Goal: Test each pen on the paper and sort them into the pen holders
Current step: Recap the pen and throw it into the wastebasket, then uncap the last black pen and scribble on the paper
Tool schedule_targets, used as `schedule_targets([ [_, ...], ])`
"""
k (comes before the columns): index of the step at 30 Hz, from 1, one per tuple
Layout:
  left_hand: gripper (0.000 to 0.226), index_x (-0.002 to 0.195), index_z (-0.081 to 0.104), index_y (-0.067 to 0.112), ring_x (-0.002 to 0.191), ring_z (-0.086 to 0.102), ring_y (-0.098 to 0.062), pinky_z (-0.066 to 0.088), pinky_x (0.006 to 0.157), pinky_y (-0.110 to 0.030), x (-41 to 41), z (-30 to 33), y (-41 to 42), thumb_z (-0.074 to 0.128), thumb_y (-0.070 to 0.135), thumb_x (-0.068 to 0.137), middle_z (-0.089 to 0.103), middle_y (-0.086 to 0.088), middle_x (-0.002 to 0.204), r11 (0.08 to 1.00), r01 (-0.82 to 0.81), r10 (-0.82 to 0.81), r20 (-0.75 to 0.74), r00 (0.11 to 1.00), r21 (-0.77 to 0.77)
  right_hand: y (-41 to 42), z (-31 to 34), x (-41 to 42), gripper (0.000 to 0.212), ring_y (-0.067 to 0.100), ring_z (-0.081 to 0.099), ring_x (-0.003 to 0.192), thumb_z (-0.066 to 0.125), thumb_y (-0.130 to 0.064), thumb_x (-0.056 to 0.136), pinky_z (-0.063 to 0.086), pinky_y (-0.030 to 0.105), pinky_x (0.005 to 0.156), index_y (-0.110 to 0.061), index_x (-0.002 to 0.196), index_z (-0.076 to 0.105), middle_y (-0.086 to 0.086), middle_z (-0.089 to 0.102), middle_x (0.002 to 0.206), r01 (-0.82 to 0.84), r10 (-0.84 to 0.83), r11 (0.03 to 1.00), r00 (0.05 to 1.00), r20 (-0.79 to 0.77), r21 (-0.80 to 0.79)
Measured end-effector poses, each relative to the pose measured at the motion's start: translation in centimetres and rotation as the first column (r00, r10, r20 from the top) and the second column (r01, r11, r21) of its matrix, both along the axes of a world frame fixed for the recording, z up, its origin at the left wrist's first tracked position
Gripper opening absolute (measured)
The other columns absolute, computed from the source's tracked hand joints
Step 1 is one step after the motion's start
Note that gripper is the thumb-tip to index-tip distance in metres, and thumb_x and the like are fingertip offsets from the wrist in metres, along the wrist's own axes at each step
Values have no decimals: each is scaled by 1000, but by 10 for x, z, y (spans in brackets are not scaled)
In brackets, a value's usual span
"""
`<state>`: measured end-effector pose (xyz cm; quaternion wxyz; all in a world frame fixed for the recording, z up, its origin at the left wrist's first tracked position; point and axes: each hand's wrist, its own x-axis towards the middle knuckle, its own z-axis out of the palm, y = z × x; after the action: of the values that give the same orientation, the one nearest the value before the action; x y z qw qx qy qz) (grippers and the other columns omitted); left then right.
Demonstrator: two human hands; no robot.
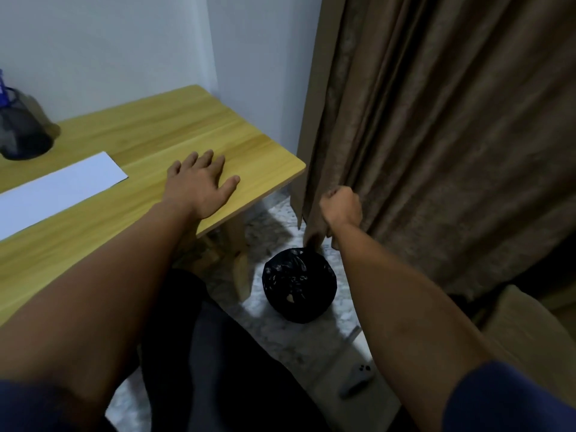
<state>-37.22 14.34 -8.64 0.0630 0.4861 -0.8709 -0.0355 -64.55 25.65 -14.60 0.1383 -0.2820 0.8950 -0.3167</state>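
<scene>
**Hands away from the paper; no pen in view**

The left hand is lying flat, fingers spread, on the surface just right of the paper. The right hand is closing in a fist beside the curtain, above the bin; whether it holds anything cannot be told. A holder is standing beyond the paper, whose long axis is running toward the left hand, the nearer one.

We see a yellow-brown table with wood grain, a white sheet of paper on it, and a dark mesh pen holder showing something blue at its top. The curtain is plain brown, the wall pale grey-white. Below, we note a glossy black bin bag on a speckled grey-white floor, and navy sleeves.
</scene>
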Motion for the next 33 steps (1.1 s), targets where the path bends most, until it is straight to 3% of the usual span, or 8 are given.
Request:
schedule_targets([
  [2, 75, 155, 37, 25, 152, 23, -33, 21, 119, -55, 1, 9, 1, 24, 71, 97, 28, -7, 165, 1000, 13, -13, 21, 1000, 23, -6, 30, 5, 26, 39, 71, 112, 58, -26, 99, 56, 38, 89, -16, 109, 80, 15, 77, 119, 4, -8, 997, 999, -50, -83],
  [5, 59, 124, 61, 21, 133, 47, -34, 42, 101, -50, 8, 25, 2, 37, 66, 96, 55, -9, 143, 1000, 20, -20, -33, 999, 18, -22, 74, 19, 26, 39, 71, 111, 58, -27, 97, 58, 40, 90, -16, 107, 79, 15, 77, 117, -49, 28, 986, 991, -128, -159],
  [9, 62, 140, 58, 21, 135, 47, -31, 47, 102, -48, 36, 50, 0, 46, 62, 95, 55, -4, 147, 999, -23, 19, -87, 996, -44, -52, 116, 58, 25, 38, 71, 106, 60, -28, 97, 54, 36, 83, -12, 102, 78, 15, 78, 112, -249, 220, 955, 960, -173, -164],
  [12, 58, 139, 58, 22, 133, 49, -31, 47, 101, -46, 79, 73, -3, 49, 59, 95, 56, -3, 145, 992, -88, 82, -71, 994, -88, -85, 135, 109, 20, 36, 72, 96, 63, -28, 93, 55, 35, 77, -13, 86, 73, 11, 75, 91, -427, 400, 890, 900, -173, -160],
  [15, 54, 138, 58, 23, 130, 50, -30, 48, 98, -45, 144, 92, -7, 48, 57, 97, 57, -2, 143, 968, -205, 200, -48, 979, -141, -114, 149, 184, 18, 33, 71, 95, 65, -29, 92, 50, 32, 73, -15, 86, 74, 9, 76, 91, -560, 533, 815, 826, -184, -153],
  [22, 42, 130, 63, 24, 119, 55, -30, 52, 90, -46, 321, 96, 7, 52, 47, 97, 63, -2, 130, 858, -485, 476, -90, 875, -168, -147, 158, 367, 19, 29, 71, 84, 66, -28, 93, 50, 31, 68, -16, 79, 73, 4, 74, 83, -816, 796, 557, 577, -182, -151],
  [30, 41, 137, 61, 25, 127, 53, -30, 51, 95, -49, 504, 57, 29, 56, 29, 97, 56, -1, 143, 682, -731, 722, -149, 676, -9, -151, 138, 548, 13, 21, 72, 88, 69, -28, 96, 59, 35, 78, -20, 88, 76, -3, 75, 89, -977, 969, 198, 208, -131, -81],
  [33, 49, 139, 60, 26, 135, 47, -30, 49, 101, -47, 542, 45, 25, 61, 15, 91, 48, 2, 154, 668, -744, 734, -169, 657, 11, -150, 123, 601, 14, 25, 73, 92, 69, -30, 93, 61, 36, 80, -21, 86, 77, 0, 79, 96, -992, 986, 117, 123, -116, -54],
])
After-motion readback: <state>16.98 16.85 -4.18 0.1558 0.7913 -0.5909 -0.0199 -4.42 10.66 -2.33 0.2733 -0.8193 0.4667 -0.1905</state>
